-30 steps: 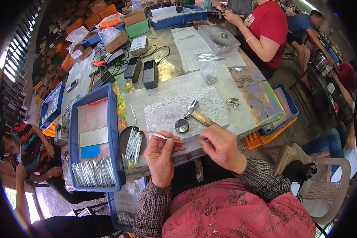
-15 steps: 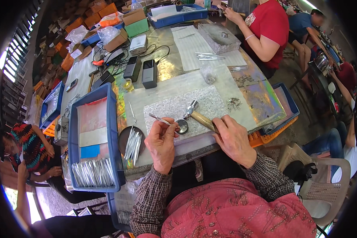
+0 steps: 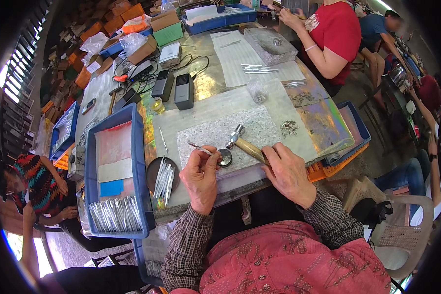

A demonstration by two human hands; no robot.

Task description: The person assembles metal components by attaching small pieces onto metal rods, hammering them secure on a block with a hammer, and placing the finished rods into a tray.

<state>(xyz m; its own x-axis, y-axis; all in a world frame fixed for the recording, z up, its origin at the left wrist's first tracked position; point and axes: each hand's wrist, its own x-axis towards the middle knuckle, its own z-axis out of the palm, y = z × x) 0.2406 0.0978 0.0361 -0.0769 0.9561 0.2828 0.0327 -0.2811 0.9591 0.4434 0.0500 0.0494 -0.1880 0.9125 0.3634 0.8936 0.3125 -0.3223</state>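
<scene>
Left hand (image 3: 201, 177) pinches a slim metal rod (image 3: 199, 148). Right hand (image 3: 290, 172) grasps a hammer (image 3: 249, 149) by its handle's end.

Desk (image 3: 323, 130) partly covered w/ pale sheets (image 3: 230, 51); dk. round dish (image 3: 152, 171), 2 boxy blk. devices (image 3: 184, 93) & far blue tray (image 3: 223, 27) set on it.

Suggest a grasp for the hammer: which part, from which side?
Probably the wooden handle, at its end away from the metal head, reaching in from the person's near right. The hammer lies with its head on the speckled slab and its long, slim handle slanting back toward that side.
</scene>
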